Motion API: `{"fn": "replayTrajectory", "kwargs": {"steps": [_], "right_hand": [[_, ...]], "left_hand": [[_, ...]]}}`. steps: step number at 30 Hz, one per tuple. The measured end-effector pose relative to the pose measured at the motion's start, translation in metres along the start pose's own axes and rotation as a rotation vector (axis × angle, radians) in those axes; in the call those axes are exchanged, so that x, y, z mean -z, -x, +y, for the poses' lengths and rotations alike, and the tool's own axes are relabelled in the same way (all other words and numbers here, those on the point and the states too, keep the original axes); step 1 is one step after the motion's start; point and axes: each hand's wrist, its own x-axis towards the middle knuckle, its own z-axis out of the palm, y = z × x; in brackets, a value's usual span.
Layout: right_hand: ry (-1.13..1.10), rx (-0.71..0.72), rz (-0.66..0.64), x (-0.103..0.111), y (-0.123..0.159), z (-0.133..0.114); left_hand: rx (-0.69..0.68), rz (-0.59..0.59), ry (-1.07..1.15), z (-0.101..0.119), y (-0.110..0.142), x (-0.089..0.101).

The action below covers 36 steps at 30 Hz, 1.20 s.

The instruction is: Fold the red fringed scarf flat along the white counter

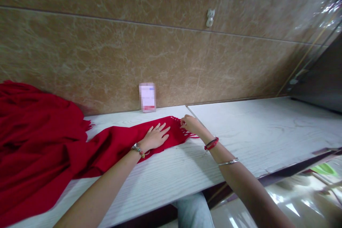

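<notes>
A red scarf with a fringed end stretches across the white tabletop, its bulk heaped at the left. My left hand lies flat on the scarf near that end, fingers spread. At the edge, my right hand has its fingers closed in a pinch at the fringe. Some strands hang past the fingers to the right. The exact strands between the fingertips are partly hidden by the hand.
Against the brown tiled wall leans a blurred phone-like card, just behind the scarf. A small white cat-shaped hook is on the wall. The white table runs on to the right, with its front edge close to my knee.
</notes>
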Motion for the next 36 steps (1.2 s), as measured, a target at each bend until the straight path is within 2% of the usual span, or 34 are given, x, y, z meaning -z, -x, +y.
{"fn": "replayTrajectory", "kwargs": {"steps": [2,4,6,8,12,15,20,25,27,30,33,36], "right_hand": [[-0.034,0.113,0.102,0.006,0.004,-0.003],[-0.083,0.278,0.114,0.013,0.007,-0.007],[-0.094,0.414,-0.033,0.016,0.011,-0.011],[-0.071,0.482,-0.183,0.016,0.013,-0.012],[-0.052,0.517,-0.251,0.015,0.017,-0.001],[-0.020,0.504,-0.294,0.023,0.018,0.009],[0.056,0.529,-0.214,0.033,0.021,0.016],[-0.073,0.582,-0.189,0.021,0.024,0.027],[-0.159,0.583,-0.127,0.017,0.028,0.031],[-0.266,0.613,-0.042,0.017,0.035,0.036],[-0.274,0.680,-0.075,0.016,0.041,0.038],[-0.207,0.697,-0.044,0.011,0.042,0.038]], "left_hand": [[0.004,-0.014,-0.005,-0.002,-0.001,0.000],[0.004,-0.027,-0.009,-0.002,-0.002,0.000],[0.006,-0.037,-0.014,-0.002,-0.002,0.000],[0.008,-0.044,-0.020,-0.002,-0.001,0.001],[0.009,-0.038,-0.018,-0.001,-0.001,-0.001],[-0.010,0.018,-0.034,-0.001,0.000,-0.003],[-0.056,0.118,-0.064,0.001,0.004,-0.007],[-0.277,0.258,-0.106,0.012,0.005,0.001],[-0.349,0.243,-0.115,0.015,0.005,0.003],[-0.366,0.204,-0.089,0.016,0.003,0.005],[-0.366,0.187,-0.062,0.014,0.002,0.007],[-0.354,0.139,-0.053,0.014,0.002,0.011]]}}
